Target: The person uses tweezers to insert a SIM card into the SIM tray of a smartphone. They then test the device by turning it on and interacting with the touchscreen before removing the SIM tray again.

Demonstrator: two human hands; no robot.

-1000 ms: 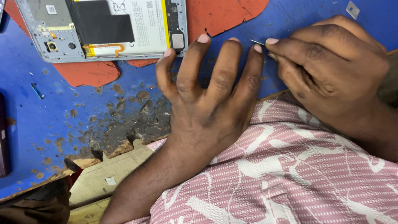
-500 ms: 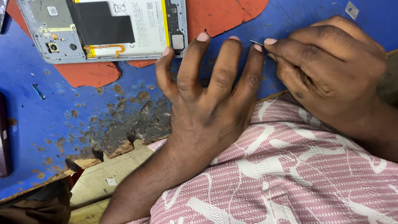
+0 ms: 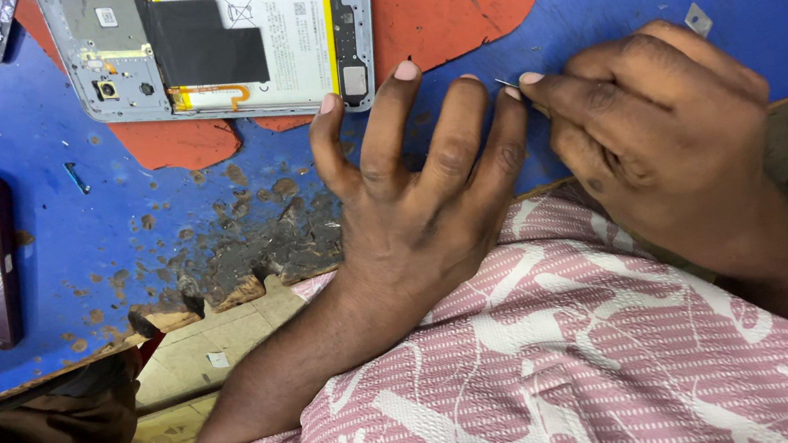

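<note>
The thin, pointed metal tool (image 3: 510, 87) pokes out between the two hands, its tip over the worn blue work mat (image 3: 162, 210), right of the opened grey phone with its white battery (image 3: 217, 43). Nothing has visibly shifted since half a second ago. The left hand (image 3: 421, 198) lies flat, fingers spread, holding nothing; the right hand (image 3: 653, 129) pinches the tool tightly.

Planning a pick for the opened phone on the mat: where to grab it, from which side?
Take the opened phone across its two long edges, around the middle, coming straight down from above. It lies flat, open side up, with battery and board exposed, so a grip on the frame rims probably avoids the internals. Its near right corner is crowded by the left hand, so stay left of that.
</note>
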